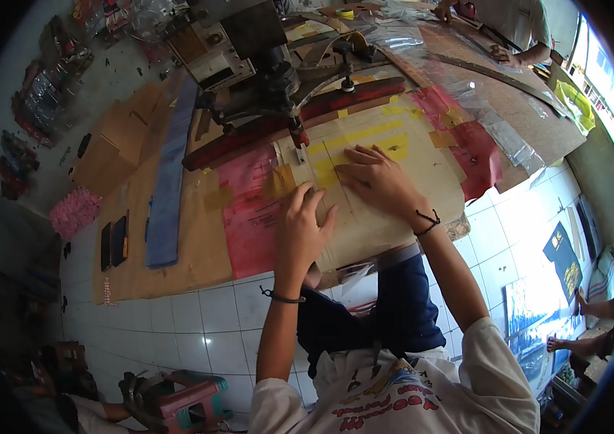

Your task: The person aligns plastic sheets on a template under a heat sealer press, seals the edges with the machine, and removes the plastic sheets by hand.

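Observation:
My right hand (380,182) lies flat with spread fingers on a pale sheet (422,163) that carries yellow tape strips (372,142). My left hand (305,226) rests on the left part of the same sheet, thumb apart and fingers slightly bent, near a piece of brown tape (280,181). Neither hand appears to hold anything. Just beyond my left fingertips, the red-tipped post (298,133) of a dark machine (271,69) stands over a small metal strip (300,155). Red sheets (252,206) with dark marks show at both sides of the pale sheet.
A red bar (350,101) runs behind the pale sheet. Blue folded cloth (172,184) and two dark phone-like objects (114,242) lie on the brown board at left. Another person's hands (503,56) are at the far right table. A red-and-green stool (191,401) stands on the tiled floor.

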Demonstrator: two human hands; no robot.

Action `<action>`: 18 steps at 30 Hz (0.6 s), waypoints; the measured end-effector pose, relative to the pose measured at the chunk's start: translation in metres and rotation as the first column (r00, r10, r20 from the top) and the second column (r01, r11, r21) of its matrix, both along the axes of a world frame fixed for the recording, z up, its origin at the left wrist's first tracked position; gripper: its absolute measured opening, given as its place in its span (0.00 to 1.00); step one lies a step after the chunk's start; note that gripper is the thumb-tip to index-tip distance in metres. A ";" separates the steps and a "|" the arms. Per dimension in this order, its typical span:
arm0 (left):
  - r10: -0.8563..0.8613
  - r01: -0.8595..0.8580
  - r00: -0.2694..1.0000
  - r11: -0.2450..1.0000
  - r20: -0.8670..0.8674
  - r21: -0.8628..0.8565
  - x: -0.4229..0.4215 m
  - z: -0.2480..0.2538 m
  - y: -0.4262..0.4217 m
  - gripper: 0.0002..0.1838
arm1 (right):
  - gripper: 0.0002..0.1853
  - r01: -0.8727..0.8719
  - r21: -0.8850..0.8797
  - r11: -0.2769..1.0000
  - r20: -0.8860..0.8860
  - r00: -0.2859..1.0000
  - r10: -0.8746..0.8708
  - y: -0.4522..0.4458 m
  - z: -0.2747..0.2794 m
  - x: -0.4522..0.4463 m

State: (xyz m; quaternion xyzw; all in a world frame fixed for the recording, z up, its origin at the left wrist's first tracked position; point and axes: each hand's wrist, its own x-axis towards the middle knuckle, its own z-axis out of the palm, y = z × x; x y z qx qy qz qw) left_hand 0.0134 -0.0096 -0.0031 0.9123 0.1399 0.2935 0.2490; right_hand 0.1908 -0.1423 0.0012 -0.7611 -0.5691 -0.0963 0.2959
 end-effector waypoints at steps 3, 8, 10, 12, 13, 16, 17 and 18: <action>0.014 -0.015 1.000 0.999 0.023 0.051 0.001 0.000 0.000 0.18 | 0.16 0.072 0.046 0.996 -0.211 0.976 -0.061 -0.015 0.008 -0.012; 0.020 -0.020 0.999 1.000 0.045 0.009 0.000 -0.002 0.003 0.22 | 0.15 0.100 0.060 0.993 -0.162 0.983 -0.089 -0.042 -0.005 -0.019; 0.015 -0.015 0.999 1.000 0.037 0.011 0.001 -0.002 0.005 0.24 | 0.14 0.116 0.026 0.993 -0.049 0.992 -0.114 -0.043 -0.007 -0.019; 0.016 -0.017 0.999 0.999 0.030 0.029 0.001 -0.002 0.006 0.24 | 0.15 0.132 0.013 0.991 -0.056 0.990 -0.131 -0.042 -0.006 -0.019; 0.021 -0.022 0.999 0.999 0.029 0.037 0.001 -0.001 0.006 0.24 | 0.15 0.137 0.006 0.991 -0.056 0.989 -0.136 -0.041 -0.006 -0.019; 0.017 -0.017 1.000 1.000 0.005 0.002 0.000 -0.001 0.007 0.24 | 0.15 0.142 -0.007 0.990 -0.035 0.989 -0.142 -0.042 -0.002 -0.021; 0.027 -0.027 1.000 0.999 -0.014 0.020 -0.001 -0.001 0.008 0.24 | 0.15 0.141 -0.006 0.990 -0.032 0.989 -0.141 -0.041 -0.003 -0.021; 0.034 -0.033 0.999 0.999 -0.032 0.039 -0.001 -0.002 0.010 0.25 | 0.15 0.143 -0.003 0.990 -0.029 0.989 -0.143 -0.040 -0.003 -0.022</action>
